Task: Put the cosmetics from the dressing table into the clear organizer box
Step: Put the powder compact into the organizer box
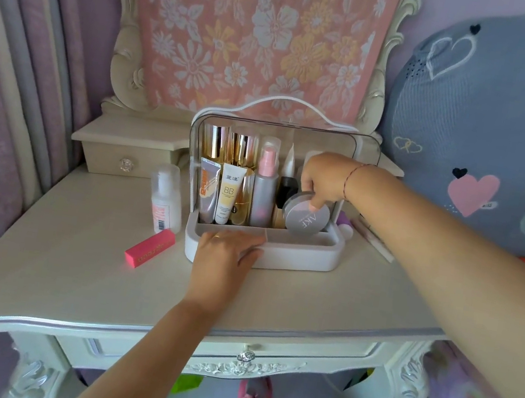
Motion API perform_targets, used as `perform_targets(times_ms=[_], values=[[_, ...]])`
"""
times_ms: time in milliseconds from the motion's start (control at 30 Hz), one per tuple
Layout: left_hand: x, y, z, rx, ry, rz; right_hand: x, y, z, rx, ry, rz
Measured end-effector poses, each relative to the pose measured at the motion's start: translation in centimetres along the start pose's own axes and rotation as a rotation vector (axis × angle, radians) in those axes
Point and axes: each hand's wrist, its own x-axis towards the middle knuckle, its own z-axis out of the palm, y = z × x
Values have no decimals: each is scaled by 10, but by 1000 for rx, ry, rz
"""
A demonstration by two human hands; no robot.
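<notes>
One compact (305, 219) pinched by right hand (323, 181) inside organizer box (303, 258) — left hand (223, 256) flat on its base.

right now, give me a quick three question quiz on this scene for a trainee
1. True or false: the right hand holds a round grey compact at the right side of the clear organizer box.
2. The left hand rests on: A a drawer knob, B the organizer's front edge, C a hairbrush.
3. What colour is the long box lying on the dressing table left of the organizer?
Key: 1 true; 2 B; 3 pink.
</notes>
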Motion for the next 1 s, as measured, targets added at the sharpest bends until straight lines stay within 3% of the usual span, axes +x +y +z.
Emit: perform_targets(times_ms=[267, 600, 800, 1000], values=[[1, -1, 1, 20, -10, -2, -3, 4, -3, -36, -5, 4], [0, -1, 1, 35, -8, -2, -1, 1, -4, -45, -53, 153], [1, 0, 1, 27, 2, 3, -5, 3, -3, 19, -11, 112], [1, -1, 2, 29, -12, 3, -11, -5, 1, 4, 82, 185]])
